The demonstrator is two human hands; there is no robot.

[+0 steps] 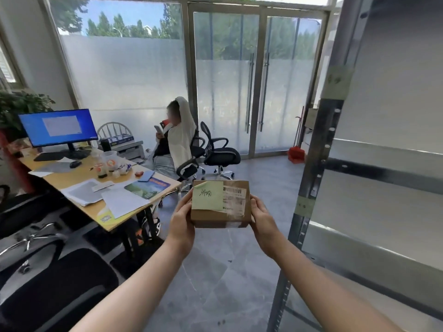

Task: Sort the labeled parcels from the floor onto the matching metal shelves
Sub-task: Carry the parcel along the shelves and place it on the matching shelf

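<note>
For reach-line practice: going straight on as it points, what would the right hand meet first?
The parcel, which the right hand grips; beyond it, perhaps the black office chair, depth unclear.

Bright daylight floods through the frosted windows [124, 75] ahead of me; wide-angle bending curves the shelf post [320, 164], and the chair [48, 295] lower left looks perhaps blurred.

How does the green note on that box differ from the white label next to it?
The green note carries handwriting; the white label has printed text and a barcode. The note sits on the left with a corner lifting, while the label lies flat on the right under shiny tape. Both are stuck on top of the box, which the left hand and right hand hold.
</note>
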